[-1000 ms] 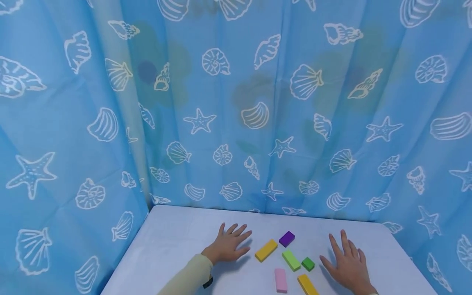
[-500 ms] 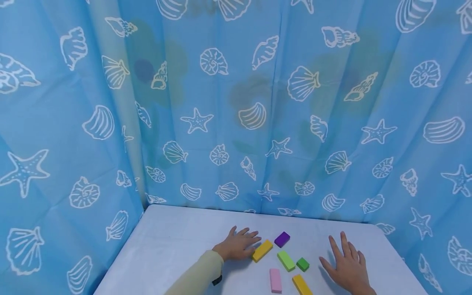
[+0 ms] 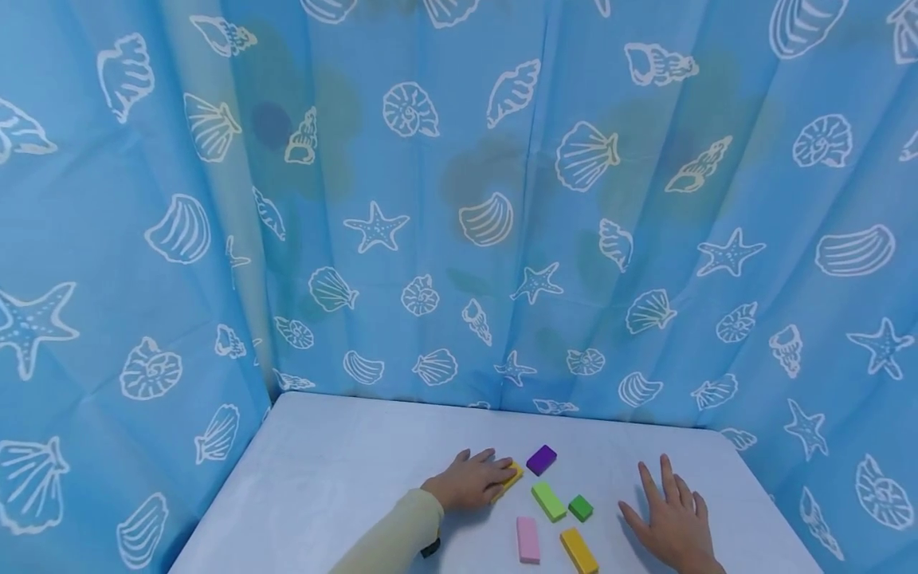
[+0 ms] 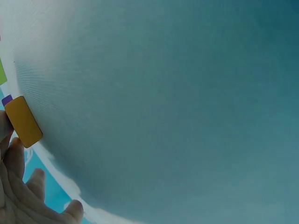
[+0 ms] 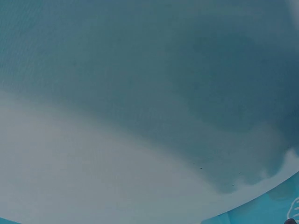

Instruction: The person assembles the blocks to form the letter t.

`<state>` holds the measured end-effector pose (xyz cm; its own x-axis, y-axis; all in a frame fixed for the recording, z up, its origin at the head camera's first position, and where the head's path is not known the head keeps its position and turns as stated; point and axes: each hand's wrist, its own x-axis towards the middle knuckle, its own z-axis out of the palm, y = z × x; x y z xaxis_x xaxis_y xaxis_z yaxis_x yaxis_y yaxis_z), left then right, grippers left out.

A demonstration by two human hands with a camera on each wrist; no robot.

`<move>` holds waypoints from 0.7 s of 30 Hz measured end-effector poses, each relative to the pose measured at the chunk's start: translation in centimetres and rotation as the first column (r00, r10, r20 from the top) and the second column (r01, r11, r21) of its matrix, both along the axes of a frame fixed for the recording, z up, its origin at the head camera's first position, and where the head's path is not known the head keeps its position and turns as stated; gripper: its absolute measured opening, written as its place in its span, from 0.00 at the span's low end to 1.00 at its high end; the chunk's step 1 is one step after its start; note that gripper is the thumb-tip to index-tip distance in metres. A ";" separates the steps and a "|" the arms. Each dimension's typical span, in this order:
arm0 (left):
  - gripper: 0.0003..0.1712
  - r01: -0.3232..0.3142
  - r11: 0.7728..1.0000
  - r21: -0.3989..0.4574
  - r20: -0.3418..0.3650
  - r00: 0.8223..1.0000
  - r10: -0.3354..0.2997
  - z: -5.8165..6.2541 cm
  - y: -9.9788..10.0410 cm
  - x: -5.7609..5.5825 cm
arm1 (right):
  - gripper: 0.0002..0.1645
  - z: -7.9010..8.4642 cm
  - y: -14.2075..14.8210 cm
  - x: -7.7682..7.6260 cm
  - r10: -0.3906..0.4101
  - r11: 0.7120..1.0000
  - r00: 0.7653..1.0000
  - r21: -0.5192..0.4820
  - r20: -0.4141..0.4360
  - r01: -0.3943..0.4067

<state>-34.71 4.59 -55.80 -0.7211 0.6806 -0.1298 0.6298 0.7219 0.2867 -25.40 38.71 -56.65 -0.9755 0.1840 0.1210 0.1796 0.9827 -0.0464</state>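
My left hand (image 3: 468, 480) lies over a yellow block (image 4: 23, 122) on the table, thumb at the near side and fingers across the top. In the left wrist view, the thumb and a finger pinch one end of it while the other fingers stretch away. My right hand (image 3: 672, 522) is held over the table's right side, fingers spread and holding nothing. The small green block (image 3: 580, 508) is the nearest thing to it. In the right wrist view, its shadow falls on the white surface, with just a fingertip at the bottom right corner.
Between the hands lie a purple block (image 3: 541, 460), a light green block (image 3: 548, 501), a pink block (image 3: 527, 540) and a second yellow block (image 3: 578, 550). A blue curtain (image 3: 430, 239) with shell prints encloses the white table (image 3: 323, 470) at the back and sides.
My left hand has moved right and reached the yellow block, now covering part of it and pinching it. My right hand stays about where it was. The head view has shifted slightly.
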 end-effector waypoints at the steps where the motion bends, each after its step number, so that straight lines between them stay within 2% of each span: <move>1: 0.26 -0.003 1.000 0.004 0.003 1.000 0.003 0.1 -0.2 0.1 | 0.55 -0.1 0.0 0.0 -0.005 1.000 1.000 0.000 0.007 0.005; 6: 0.27 -0.024 1.000 0.020 -0.004 1.000 0.024 0.3 -1.0 0.1 | 0.56 -0.2 -0.1 -0.1 -0.008 1.000 1.000 -0.008 0.023 0.009; 11: 0.28 -0.056 0.998 -0.005 -0.032 0.998 0.056 0.0 -1.9 0.1 | 0.55 -0.2 -0.4 -0.2 0.012 1.000 1.000 -0.020 0.020 -0.012; 21: 0.30 -0.068 0.994 -0.087 0.001 0.998 0.068 0.7 -4.4 1.2 | 0.54 0.3 -2.0 -1.1 0.059 0.997 0.998 -0.041 0.010 -0.058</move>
